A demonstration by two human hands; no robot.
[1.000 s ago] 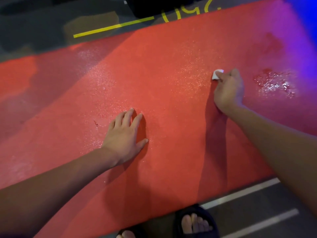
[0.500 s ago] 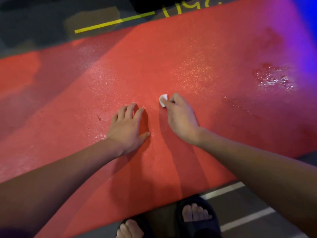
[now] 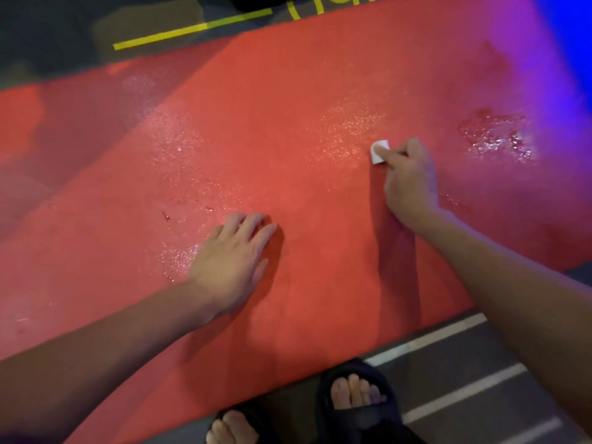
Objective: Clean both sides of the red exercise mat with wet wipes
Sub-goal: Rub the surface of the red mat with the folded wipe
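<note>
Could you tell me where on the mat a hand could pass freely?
Bare red mat lies between the flat left hand and the right hand pinching the wipe, and beyond both hands. A wet patch sits right.

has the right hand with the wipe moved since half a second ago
Yes. The right hand, pinching the wet wipe, has swept right across the red mat, away from the flat left hand and toward the wet puddle.

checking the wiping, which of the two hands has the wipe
The right hand: it pinches the small white wet wipe against the red mat. The left hand lies flat on the mat, fingers straight, holding nothing.
</note>
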